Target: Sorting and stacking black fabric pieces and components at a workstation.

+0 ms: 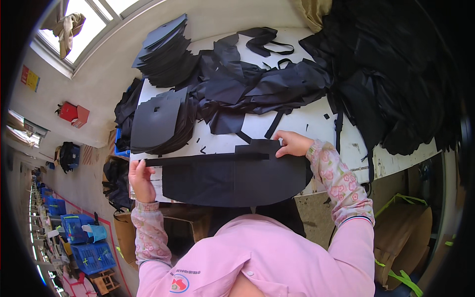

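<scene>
A black flat panel (pixel 269 180) with a rounded lower edge lies at the front of the white table, its near side hanging over the edge. Along its top runs a narrow black strip (pixel 208 159). My left hand (pixel 142 179) pinches the left end of this strip. At the panel's upper right corner, my right hand (pixel 293 144) grips the edge between thumb and fingers. Just beyond the panel, a stack of dark stiff panels (pixel 156 121) with small cut-outs stands at the left. Black fabric pieces (pixel 262 86) are heaped behind.
A second stack of dark panels (pixel 166 52) rises at the far left of the white table (pixel 217 143). Large piles of black fabric (pixel 386 74) cover the right side. Small black scraps lie about. A cardboard box (pixel 403 232) stands below right, blue crates (pixel 91 257) at lower left.
</scene>
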Available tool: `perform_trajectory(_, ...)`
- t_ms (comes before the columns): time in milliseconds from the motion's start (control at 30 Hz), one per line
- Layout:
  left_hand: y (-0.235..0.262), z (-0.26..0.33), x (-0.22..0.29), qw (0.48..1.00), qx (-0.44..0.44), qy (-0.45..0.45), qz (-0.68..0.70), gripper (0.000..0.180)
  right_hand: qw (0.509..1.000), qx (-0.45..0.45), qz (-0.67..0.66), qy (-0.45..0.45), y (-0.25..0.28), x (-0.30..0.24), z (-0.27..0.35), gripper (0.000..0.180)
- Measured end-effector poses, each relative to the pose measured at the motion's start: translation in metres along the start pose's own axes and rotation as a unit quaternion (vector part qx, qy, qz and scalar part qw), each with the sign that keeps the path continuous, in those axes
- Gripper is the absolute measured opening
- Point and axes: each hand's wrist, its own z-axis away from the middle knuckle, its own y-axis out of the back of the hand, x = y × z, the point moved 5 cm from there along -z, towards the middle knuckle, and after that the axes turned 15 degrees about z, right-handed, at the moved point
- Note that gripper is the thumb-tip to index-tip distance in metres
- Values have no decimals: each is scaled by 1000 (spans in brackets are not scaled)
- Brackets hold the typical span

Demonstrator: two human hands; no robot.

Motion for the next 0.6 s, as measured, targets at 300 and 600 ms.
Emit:
perform_trajectory(300, -41, -5, -31, 774, -234, -225, -544, 43, 990, 63, 123, -26, -7, -10, 19, 55)
perform_trajectory(600, -244, 43, -180, 566, -657, 359, -346, 60, 979, 126, 157, 21, 5, -56, 36, 54)
